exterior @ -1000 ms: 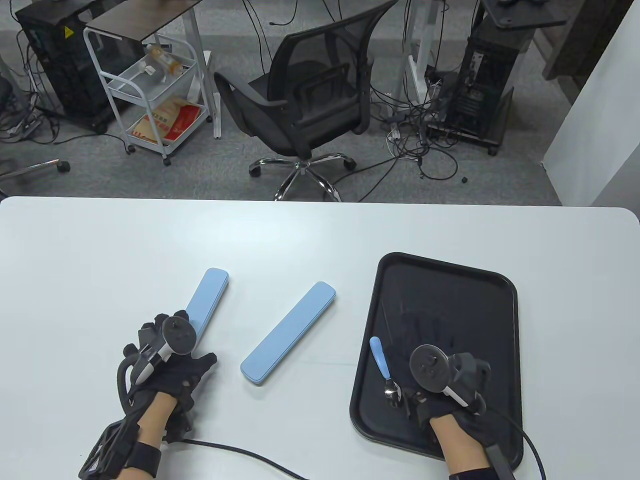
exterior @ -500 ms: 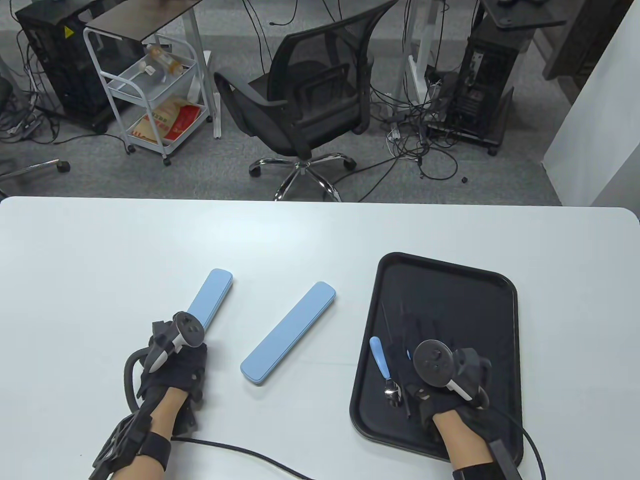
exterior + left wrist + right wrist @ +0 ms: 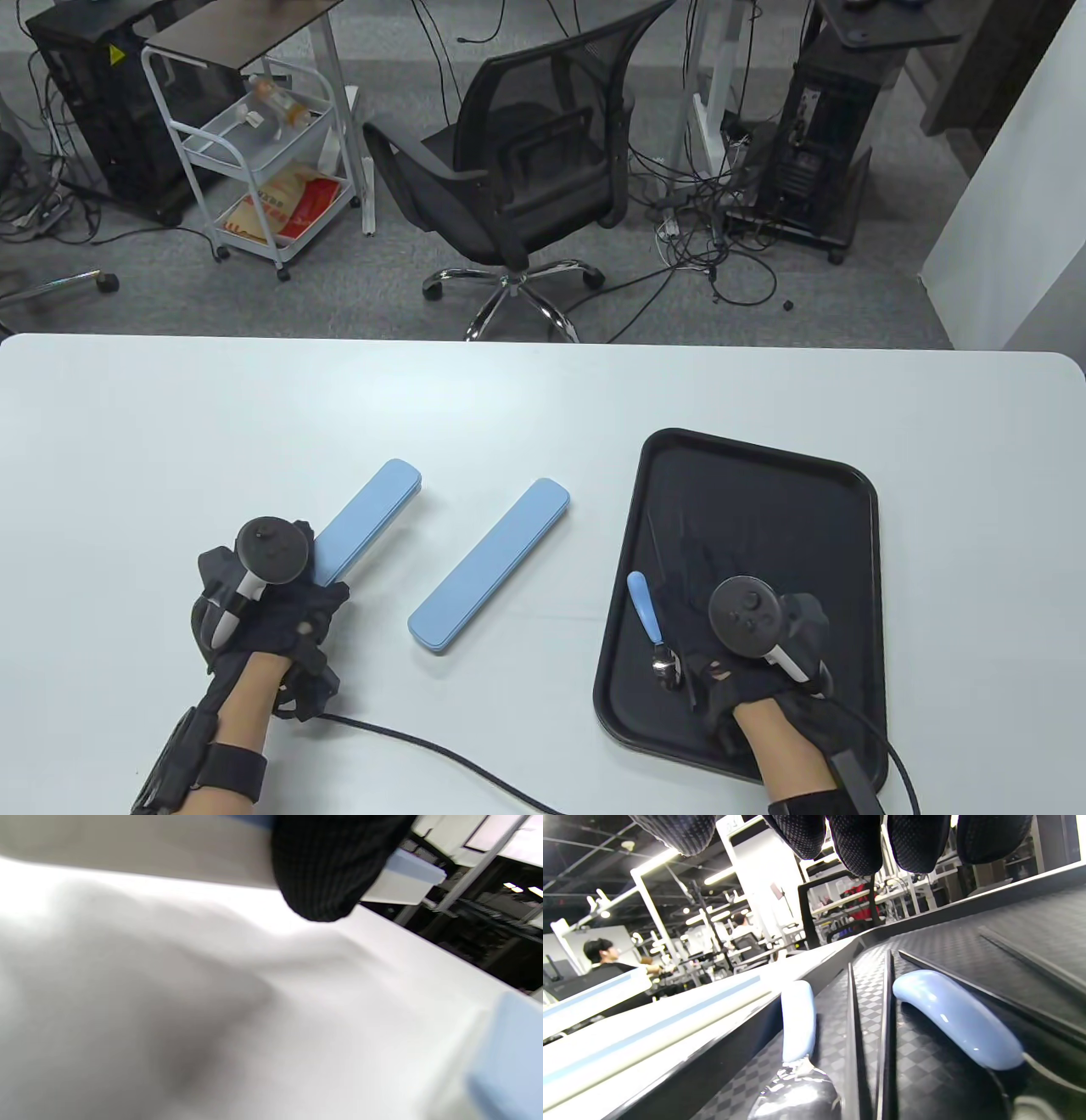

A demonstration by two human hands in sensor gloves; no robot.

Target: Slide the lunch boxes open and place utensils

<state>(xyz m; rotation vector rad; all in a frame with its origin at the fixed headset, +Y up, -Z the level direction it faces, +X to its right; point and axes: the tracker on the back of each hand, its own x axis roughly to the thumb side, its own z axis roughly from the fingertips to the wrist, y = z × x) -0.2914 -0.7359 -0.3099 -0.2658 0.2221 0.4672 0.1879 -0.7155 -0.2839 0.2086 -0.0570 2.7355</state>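
Note:
Two long light-blue lunch boxes lie on the white table. My left hand [image 3: 288, 603] grips the near end of the left lunch box [image 3: 373, 518]; in the left wrist view a gloved finger [image 3: 331, 870] presses on its side [image 3: 407, 874]. The second lunch box [image 3: 490, 563] lies free between the hands. My right hand [image 3: 708, 645] hovers over the black tray [image 3: 764, 475], fingers spread and empty. Under it lie a blue-handled spoon [image 3: 649, 620], black chopsticks [image 3: 852, 1018] and another blue-handled utensil [image 3: 958, 1018].
The tray sits at the table's right front. Glove cables trail over the table's near edge [image 3: 441, 764]. An office chair [image 3: 526, 170] and a white cart [image 3: 254, 144] stand on the floor beyond the far edge.
My left hand has turned and shifted left on the left box, whose far end has swung to the right. My right hand has stayed over the utensils, drifting slightly toward me.

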